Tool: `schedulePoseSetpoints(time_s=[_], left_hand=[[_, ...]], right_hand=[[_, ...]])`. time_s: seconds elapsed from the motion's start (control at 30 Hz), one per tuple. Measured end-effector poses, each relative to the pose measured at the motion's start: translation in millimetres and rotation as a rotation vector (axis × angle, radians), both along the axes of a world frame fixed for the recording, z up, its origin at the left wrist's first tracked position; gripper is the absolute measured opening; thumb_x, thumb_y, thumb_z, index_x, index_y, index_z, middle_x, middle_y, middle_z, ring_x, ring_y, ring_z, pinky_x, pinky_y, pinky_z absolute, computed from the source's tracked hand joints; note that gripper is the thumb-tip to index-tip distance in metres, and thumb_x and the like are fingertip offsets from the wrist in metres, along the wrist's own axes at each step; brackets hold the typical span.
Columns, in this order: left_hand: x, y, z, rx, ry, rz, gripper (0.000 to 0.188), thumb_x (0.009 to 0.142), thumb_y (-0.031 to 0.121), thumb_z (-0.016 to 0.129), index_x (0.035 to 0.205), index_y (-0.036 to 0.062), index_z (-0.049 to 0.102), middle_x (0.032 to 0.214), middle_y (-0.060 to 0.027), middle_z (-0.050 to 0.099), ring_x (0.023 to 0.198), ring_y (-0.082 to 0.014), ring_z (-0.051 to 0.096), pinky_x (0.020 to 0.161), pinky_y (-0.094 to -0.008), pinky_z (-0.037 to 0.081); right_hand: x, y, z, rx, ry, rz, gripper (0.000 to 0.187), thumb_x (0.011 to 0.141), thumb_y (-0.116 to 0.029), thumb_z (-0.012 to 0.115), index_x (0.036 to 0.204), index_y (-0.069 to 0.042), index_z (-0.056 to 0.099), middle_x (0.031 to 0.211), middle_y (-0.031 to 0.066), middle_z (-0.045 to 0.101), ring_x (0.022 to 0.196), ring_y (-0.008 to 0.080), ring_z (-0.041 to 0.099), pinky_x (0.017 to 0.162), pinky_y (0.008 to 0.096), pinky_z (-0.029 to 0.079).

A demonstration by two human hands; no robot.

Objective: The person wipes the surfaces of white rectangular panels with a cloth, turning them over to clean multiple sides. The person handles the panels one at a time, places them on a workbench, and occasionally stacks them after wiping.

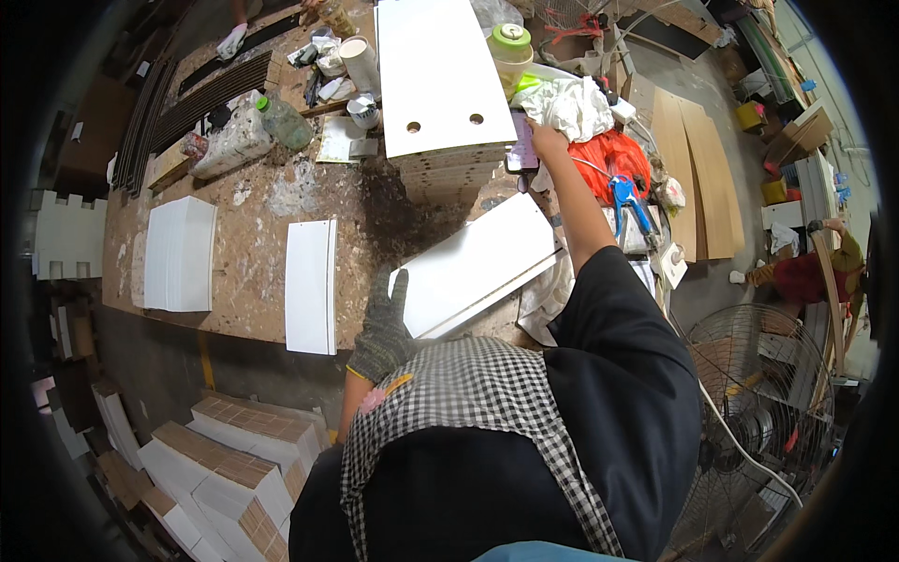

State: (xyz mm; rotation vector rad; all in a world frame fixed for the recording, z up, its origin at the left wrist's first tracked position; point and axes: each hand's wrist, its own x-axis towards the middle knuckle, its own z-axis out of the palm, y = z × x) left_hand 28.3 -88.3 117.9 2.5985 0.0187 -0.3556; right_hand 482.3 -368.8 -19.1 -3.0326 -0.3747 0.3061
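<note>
My left hand (pixel 382 323), in a dark grey knitted glove, is open at the left end of a white panel (pixel 487 262). One finger stretches along the panel's corner. This panel lies slanted on the workbench in front of me, with a dark groove along its near edge. My bare right hand (pixel 548 140) reaches forward to a phone (pixel 522 145) beside a stack of panels. Its fingers touch the phone's right side and are partly hidden. The stack's top white panel (pixel 445 80) has two round holes near its front edge.
Left on the stained workbench (pixel 253 239) are a narrow white panel (pixel 311 286) and a white stack (pixel 178 253). A green-lidded jar (pixel 510 51), white cloth (pixel 571 108), red bag (pixel 613 159) and blue-handled tool (pixel 629 197) crowd the right. A fan (pixel 758 403) stands at lower right.
</note>
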Motion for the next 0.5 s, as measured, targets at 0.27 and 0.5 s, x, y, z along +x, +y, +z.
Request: schedulePoseSetpoints(time_s=[0.27, 0.5], left_hand=[[-1.4, 1.8, 3.4, -0.046, -0.086, -0.014, 0.139, 0.06, 0.061, 0.088, 0.16, 0.0064, 0.009, 0.159, -0.033, 0.009, 0.147, -0.0508, 0.015, 0.119, -0.0608, 0.022], [-15.7, 5.1, -29.7, -0.046, -0.33, -0.02, 0.142, 0.057, 0.066, 0.087, 0.158, 0.0024, 0.01, 0.157, -0.0322, 0.013, 0.147, -0.0497, 0.014, 0.118, -0.0628, 0.02]], right_hand=[[-16.6, 1.0, 33.3, 0.064, 0.032, -0.034, 0.054, 0.097, -0.013, 0.039, 0.148, -0.03, 0.048, 0.115, 0.0199, 0.07, 0.105, 0.036, 0.068, 0.093, 0.0472, 0.052], [-188.6, -63.3, 105.7, 0.417, -0.251, -0.162, 0.04, 0.095, -0.014, 0.049, 0.134, -0.013, 0.058, 0.097, 0.0242, 0.069, 0.093, 0.0424, 0.066, 0.08, 0.051, 0.051]])
